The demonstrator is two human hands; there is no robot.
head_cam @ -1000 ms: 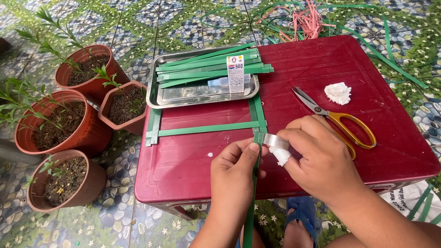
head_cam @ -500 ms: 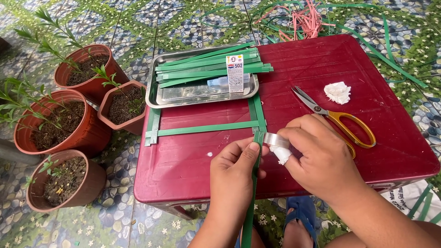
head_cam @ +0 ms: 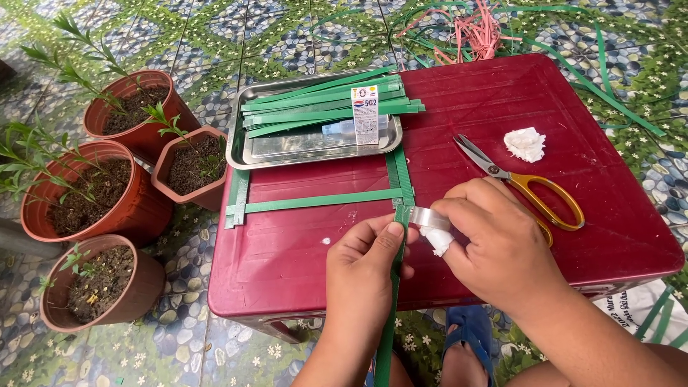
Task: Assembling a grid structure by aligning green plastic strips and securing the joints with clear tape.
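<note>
The right hand [head_cam: 502,247] still pinched a shiny bit of tape and white tissue [head_cam: 435,240], while the left hand [head_cam: 365,261] kept gripping the green strip [head_cam: 393,301], so nothing had moved.

A low red plastic counter [head_cam: 502,93] stands in daylight on a pebble-patterned floor [head_cam: 215,43], with four terracotta plant pots [head_cam: 136,208] just left of it.

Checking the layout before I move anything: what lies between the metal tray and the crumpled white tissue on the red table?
In the head view, only bare red table lies between the metal tray and the white tissue; the scissors sit just below that stretch.
</note>
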